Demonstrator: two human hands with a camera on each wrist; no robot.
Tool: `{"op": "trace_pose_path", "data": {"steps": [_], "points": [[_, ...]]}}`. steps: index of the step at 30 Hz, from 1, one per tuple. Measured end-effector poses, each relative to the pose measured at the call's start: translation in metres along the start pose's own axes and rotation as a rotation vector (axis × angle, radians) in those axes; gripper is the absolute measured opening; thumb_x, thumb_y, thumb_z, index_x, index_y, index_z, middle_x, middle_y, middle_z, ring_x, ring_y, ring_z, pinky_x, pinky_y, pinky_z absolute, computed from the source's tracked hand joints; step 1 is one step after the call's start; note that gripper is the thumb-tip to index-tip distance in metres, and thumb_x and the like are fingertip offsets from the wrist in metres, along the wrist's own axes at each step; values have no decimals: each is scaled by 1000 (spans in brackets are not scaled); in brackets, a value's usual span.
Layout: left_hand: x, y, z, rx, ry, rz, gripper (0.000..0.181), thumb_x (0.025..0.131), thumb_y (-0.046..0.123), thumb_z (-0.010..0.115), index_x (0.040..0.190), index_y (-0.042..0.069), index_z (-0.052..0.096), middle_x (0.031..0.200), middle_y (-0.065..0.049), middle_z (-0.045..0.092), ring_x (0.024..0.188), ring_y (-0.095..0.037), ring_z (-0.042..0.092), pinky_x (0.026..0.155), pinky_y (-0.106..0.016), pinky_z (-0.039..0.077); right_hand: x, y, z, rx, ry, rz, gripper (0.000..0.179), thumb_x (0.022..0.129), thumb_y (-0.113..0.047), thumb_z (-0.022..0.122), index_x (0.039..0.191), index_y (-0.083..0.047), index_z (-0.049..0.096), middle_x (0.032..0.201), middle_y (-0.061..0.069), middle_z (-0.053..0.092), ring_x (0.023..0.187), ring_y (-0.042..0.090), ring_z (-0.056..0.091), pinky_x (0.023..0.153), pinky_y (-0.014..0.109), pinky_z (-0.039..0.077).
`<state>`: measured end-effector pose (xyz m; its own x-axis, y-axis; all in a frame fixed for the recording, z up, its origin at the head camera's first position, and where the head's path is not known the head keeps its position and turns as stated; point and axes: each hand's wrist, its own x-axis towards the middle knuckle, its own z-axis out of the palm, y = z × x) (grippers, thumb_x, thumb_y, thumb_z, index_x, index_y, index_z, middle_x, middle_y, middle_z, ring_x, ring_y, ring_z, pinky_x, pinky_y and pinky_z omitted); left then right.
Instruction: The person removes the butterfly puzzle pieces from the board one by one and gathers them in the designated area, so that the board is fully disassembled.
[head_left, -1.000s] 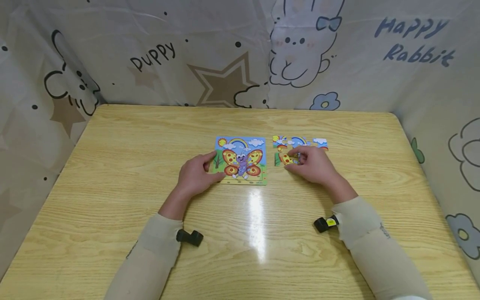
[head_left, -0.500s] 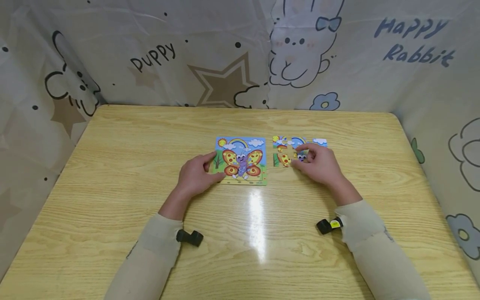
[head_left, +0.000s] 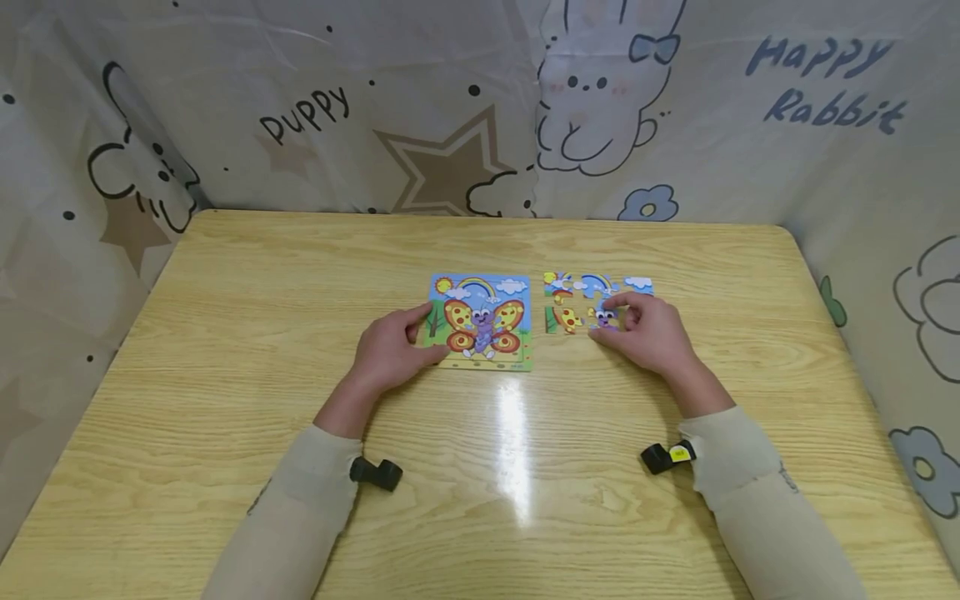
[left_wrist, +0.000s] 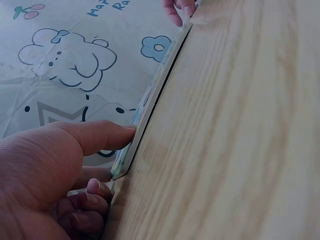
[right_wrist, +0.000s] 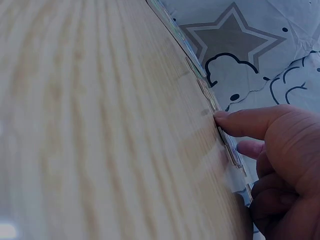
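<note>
A square butterfly puzzle board [head_left: 487, 333] lies on the table, its picture whole, with a sun, rainbow and cloud along the top. My left hand [head_left: 393, 354] holds it by the left edge; in the left wrist view the thumb [left_wrist: 107, 136] rests at the near corner. To the right, my right hand [head_left: 648, 333] pinches a puzzle piece [head_left: 605, 319] showing the purple butterfly face between thumb and index finger. Beside it lies a piece with a tree and yellow wing [head_left: 562, 320]. Behind are a sun piece [head_left: 557, 283], a rainbow piece [head_left: 597, 283] and a cloud piece [head_left: 639, 285], lying flat.
The wooden table [head_left: 300, 267] ends at a printed cloth wall [head_left: 322, 167] at the back. More of that cloth hangs at both sides. Black wrist cameras [head_left: 377, 473] are strapped over the sleeves. The right hand hides some ground behind the face piece.
My right hand has moved right, from the tree-and-wing piece to the butterfly-face piece, which now shows more fully. The left hand stays at the board.
</note>
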<state>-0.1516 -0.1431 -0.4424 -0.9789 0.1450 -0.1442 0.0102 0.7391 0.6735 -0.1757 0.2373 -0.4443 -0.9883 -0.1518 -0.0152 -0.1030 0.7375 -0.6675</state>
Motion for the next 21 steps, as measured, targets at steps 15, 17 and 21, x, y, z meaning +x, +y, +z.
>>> {"op": "trace_pose_path", "data": {"steps": [15, 17, 21], "points": [[2, 3, -2, 21, 6, 26, 82, 82, 38, 81, 153, 17, 44, 80, -6, 47, 70, -22, 40, 64, -36, 28, 1, -31, 21, 158, 80, -91, 36, 85, -26, 82, 112, -5, 72, 56, 1, 34, 50, 18, 32, 56, 34, 33], [2, 3, -2, 36, -3, 30, 77, 83, 38, 80, 151, 18, 48, 79, -5, 46, 69, -21, 40, 63, -35, 28, 1, -38, 25, 176, 71, -99, 35, 85, -25, 82, 112, -6, 72, 56, 0, 34, 50, 17, 32, 56, 34, 32], [1, 2, -2, 43, -12, 25, 67, 85, 39, 78, 144, 17, 57, 80, -6, 48, 71, -22, 42, 64, -36, 30, 2, -50, 32, 218, 47, -103, 36, 85, -24, 82, 114, -6, 71, 56, 1, 35, 50, 17, 32, 56, 35, 32]]}}
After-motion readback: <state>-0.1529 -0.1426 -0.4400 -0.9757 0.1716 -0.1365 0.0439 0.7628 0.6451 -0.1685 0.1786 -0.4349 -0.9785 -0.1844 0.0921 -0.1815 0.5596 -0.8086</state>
